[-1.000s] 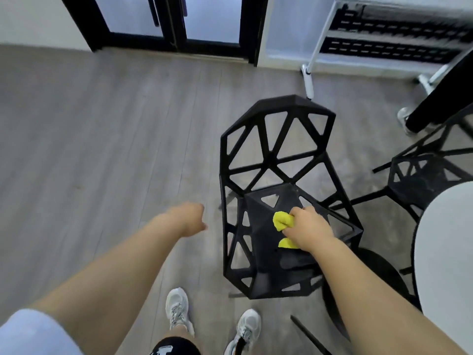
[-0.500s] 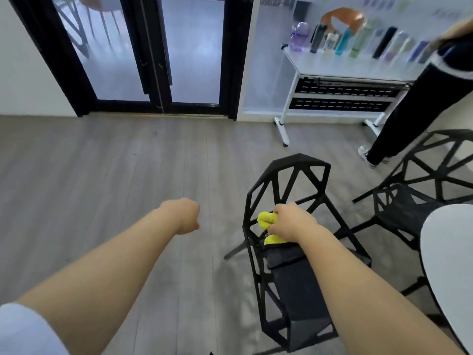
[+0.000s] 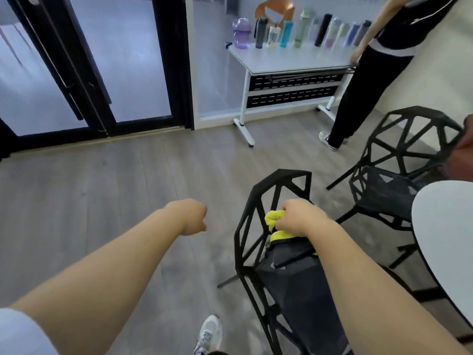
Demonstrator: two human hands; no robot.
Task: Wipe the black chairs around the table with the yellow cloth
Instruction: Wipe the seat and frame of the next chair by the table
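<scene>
Chair [image 3: 294,173]: being wiped low on its backrest, I judge; matte black lattice of open triangles, solid seat.
Cloth [image 3: 273,221]: yellow, bunched, sitting at 5 o'clock from mid-view, probably touching the seat join, though the hand is hiding the contact.
Right hand [image 3: 299,219]: gripping the cloth.
Left hand [image 3: 190,216]: clenching on nothing, at 9 o'clock of the cloth.
Second chair [image 3: 384,190]: waiting at 2 o'clock; the next move is calling for strokes along each strut first.

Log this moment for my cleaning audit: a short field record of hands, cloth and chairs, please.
right hand: grips the yellow cloth on the backrest of the near black chair
left hand: curled, holding nothing, in the air left of that chair
second black chair: further right, beside the white round table
background: another person stands by a white side table carrying bottles
</scene>
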